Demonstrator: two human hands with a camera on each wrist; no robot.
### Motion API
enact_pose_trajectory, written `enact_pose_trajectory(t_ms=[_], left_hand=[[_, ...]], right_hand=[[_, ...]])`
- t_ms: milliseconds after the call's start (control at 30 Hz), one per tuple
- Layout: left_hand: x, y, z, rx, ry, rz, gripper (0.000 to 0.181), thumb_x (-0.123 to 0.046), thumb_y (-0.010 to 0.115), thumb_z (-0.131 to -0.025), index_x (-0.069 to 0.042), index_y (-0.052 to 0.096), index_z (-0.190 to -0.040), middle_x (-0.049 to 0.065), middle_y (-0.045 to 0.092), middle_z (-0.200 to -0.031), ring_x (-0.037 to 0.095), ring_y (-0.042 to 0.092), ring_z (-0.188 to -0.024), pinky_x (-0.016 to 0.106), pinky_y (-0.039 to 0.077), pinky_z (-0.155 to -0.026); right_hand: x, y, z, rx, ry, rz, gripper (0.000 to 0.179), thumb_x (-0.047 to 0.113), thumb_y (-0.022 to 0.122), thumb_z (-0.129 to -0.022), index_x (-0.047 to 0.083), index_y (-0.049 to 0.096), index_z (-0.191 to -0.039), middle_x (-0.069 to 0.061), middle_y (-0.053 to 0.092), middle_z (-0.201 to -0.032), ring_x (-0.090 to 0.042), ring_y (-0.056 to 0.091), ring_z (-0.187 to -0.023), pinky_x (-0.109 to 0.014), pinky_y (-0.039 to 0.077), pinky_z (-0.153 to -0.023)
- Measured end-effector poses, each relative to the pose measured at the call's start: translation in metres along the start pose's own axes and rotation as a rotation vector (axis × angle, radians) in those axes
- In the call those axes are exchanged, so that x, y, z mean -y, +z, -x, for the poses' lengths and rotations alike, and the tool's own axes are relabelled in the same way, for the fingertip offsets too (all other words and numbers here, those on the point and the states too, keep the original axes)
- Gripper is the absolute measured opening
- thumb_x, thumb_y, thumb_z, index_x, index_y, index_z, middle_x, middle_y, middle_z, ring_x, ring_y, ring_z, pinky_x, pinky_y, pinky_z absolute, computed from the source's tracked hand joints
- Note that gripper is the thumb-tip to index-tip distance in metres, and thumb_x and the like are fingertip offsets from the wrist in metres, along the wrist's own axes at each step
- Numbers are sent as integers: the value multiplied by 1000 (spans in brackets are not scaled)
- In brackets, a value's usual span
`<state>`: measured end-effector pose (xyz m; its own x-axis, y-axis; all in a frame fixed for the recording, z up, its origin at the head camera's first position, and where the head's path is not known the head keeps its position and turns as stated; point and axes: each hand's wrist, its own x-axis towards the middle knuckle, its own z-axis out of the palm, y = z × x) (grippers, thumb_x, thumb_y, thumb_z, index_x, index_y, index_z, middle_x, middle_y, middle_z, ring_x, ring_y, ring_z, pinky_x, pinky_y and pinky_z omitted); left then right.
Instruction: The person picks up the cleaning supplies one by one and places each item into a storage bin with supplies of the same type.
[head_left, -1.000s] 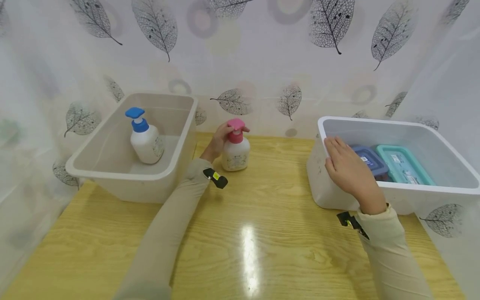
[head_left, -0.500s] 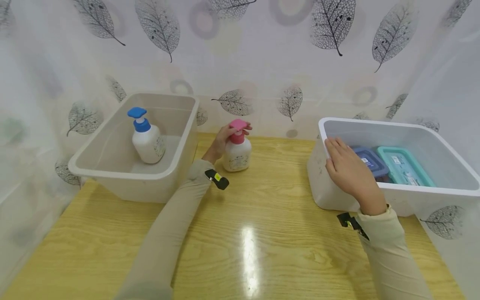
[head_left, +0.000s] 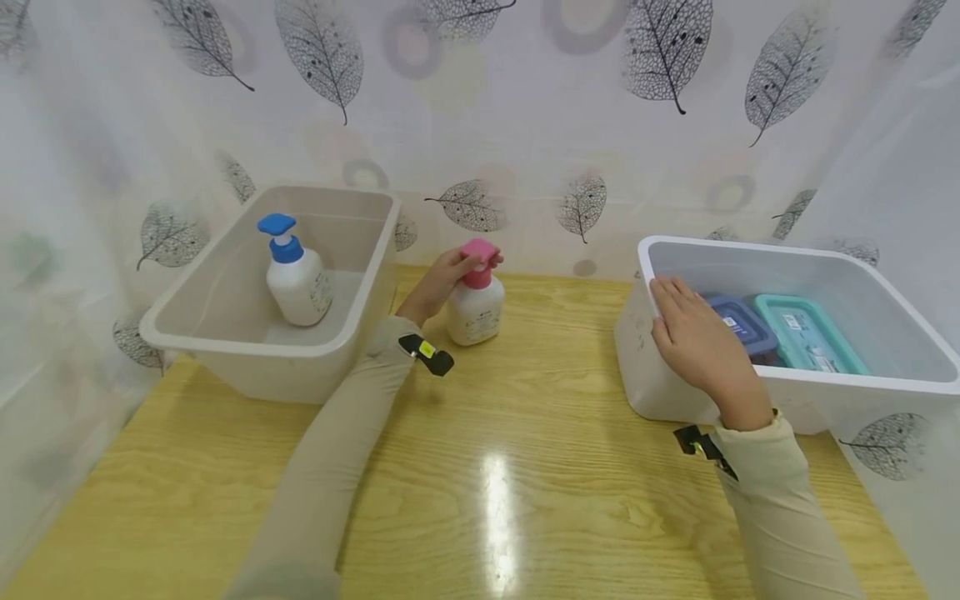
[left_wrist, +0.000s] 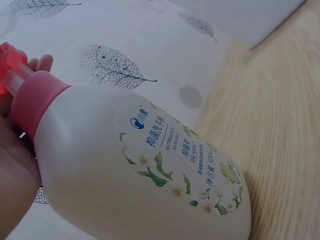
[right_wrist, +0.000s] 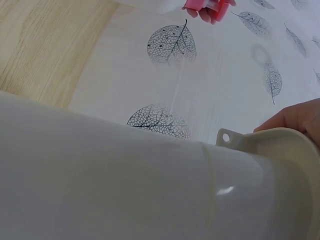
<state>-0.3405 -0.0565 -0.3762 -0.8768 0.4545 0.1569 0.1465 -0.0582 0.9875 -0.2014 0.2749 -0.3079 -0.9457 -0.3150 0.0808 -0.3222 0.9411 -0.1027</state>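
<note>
A white hand wash bottle (head_left: 476,312) with a pink pump top stands on the table between two bins. My left hand (head_left: 442,279) grips its pump and neck, thumb in front and fingertips showing behind. The floral label of this hand wash bottle (left_wrist: 150,165) faces the left wrist camera. On the left rim of the right-hand bin (head_left: 862,382) rests my right hand (head_left: 701,342), its fingers straight and close together. Part of that hand (right_wrist: 302,117) shows past the rim in the right wrist view.
A beige bin (head_left: 247,346) at left holds a white bottle with a blue pump (head_left: 298,283). Inside the right-hand bin lie a dark blue lidded box (head_left: 742,323) and a teal lidded box (head_left: 810,333). A leaf-patterned curtain (head_left: 517,125) hangs behind the table (head_left: 555,467).
My left fingers have closed in around the pump, the thumb coming across its front. The hand wash bottle has turned slightly, its label swinging to the right. My right hand stays on the rim.
</note>
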Motion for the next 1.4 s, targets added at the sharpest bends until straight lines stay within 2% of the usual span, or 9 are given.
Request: enact_pose_trajectory(t_ms=[233, 367, 500, 600, 767, 867, 1100, 1267, 1400], left_hand=[[-1, 2, 3, -27, -34, -54, 40, -22, 40, -101, 3, 47, -132, 21, 50, -136, 28, 45, -130, 34, 31, -115], [-5, 4, 7, -33, -20, -91, 45, -28, 43, -100, 3, 47, -132, 21, 51, -135, 29, 46, -130, 35, 31, -115], [-12, 6, 9, -12, 57, -106, 72, -55, 52, -86, 3, 50, -129, 22, 54, -131, 28, 48, -127, 35, 34, -113], [-22, 9, 10, 9, 126, -114, 87, -65, 54, -74, 4, 52, -126, 22, 56, -128, 26, 50, -125, 34, 35, -111], [-41, 14, 11, 43, 208, -131, 87, -69, 55, -73, 2, 55, -123, 18, 58, -127, 22, 51, -123, 34, 38, -107], [-51, 16, 13, 58, 231, -131, 82, -67, 55, -77, 0, 55, -123, 17, 58, -128, 22, 51, -122, 36, 40, -106], [-71, 25, 18, 82, 233, -93, 92, -72, 52, -73, 2, 51, -128, 18, 59, -128, 24, 52, -124, 38, 40, -107], [-82, 35, 21, 115, 241, -14, 88, -68, 52, -75, 3, 50, -126, 7, 67, -117, 23, 53, -123, 35, 41, -107], [-91, 45, 24, 137, 241, 56, 76, -59, 51, -82, 4, 50, -125, -1, 68, -108, 24, 56, -118, 35, 42, -106]], right_hand=[[0, 1, 1, -6, -6, -6, 53, 16, 28, -100, -9, 19, -146, -29, 24, -150, -44, 17, -141, -55, 18, -116], [1, 2, 0, -1, -4, -7, 53, 16, 28, -100, -8, 19, -146, -29, 23, -151, -44, 17, -141, -55, 18, -115], [2, 1, 0, 7, -4, -8, 53, 16, 28, -100, -8, 18, -146, -29, 22, -151, -45, 16, -141, -56, 17, -115], [2, -1, 0, 7, -9, -7, 53, 17, 28, -100, -8, 18, -146, -29, 22, -151, -45, 16, -141, -56, 18, -115], [2, -3, -2, -6, -18, -7, 53, 16, 27, -100, -9, 19, -146, -30, 24, -150, -46, 18, -141, -56, 19, -115], [2, -3, -2, -16, -22, -4, 52, 16, 28, -100, -9, 20, -145, -31, 25, -149, -46, 19, -140, -56, 19, -114], [1, -2, -2, -13, -22, -4, 52, 16, 28, -100, -9, 20, -145, -31, 25, -149, -46, 18, -140, -56, 19, -115], [1, -2, -1, -5, -13, -8, 53, 17, 28, -100, -9, 19, -145, -31, 24, -150, -45, 17, -141, -56, 18, -115], [0, -1, 0, -3, -9, -7, 53, 17, 28, -100, -9, 20, -145, -31, 24, -150, -45, 17, -141, -56, 18, -115]])
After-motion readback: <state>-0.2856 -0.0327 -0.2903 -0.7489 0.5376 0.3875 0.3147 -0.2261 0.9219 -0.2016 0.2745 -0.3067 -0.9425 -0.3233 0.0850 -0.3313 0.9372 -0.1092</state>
